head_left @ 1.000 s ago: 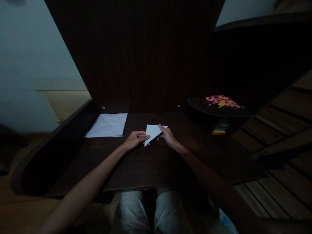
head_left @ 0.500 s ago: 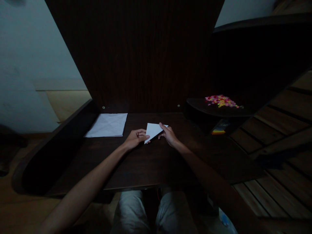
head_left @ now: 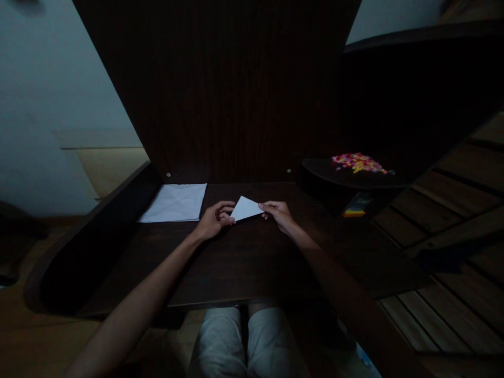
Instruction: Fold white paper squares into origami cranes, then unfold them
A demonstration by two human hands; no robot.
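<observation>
A small white piece of folded paper (head_left: 247, 208), roughly triangular, is held between my two hands above the dark desk. My left hand (head_left: 216, 219) pinches its lower left corner with the thumb in front, the other fingers curled behind. At the opposite end, my right hand (head_left: 277, 213) grips the right corner between thumb and fingers. The paper's long edge faces me, sloping slightly up to the right. To the left of my left hand lies a stack of white paper sheets (head_left: 175, 202) with crease lines on top.
The dark wooden desk (head_left: 232, 268) has a raised left side panel (head_left: 90, 231) and a tall back panel (head_left: 232, 94). On a rounded shelf (head_left: 315, 170) at right lies a pile of small pink, red and yellow pieces (head_left: 360, 163). Wooden slats (head_left: 444, 320) stand further right.
The folded paper has turned so that its long edge lies nearer level. My right hand has shifted slightly right and now grips the right corner; my left hand has tilted a little.
</observation>
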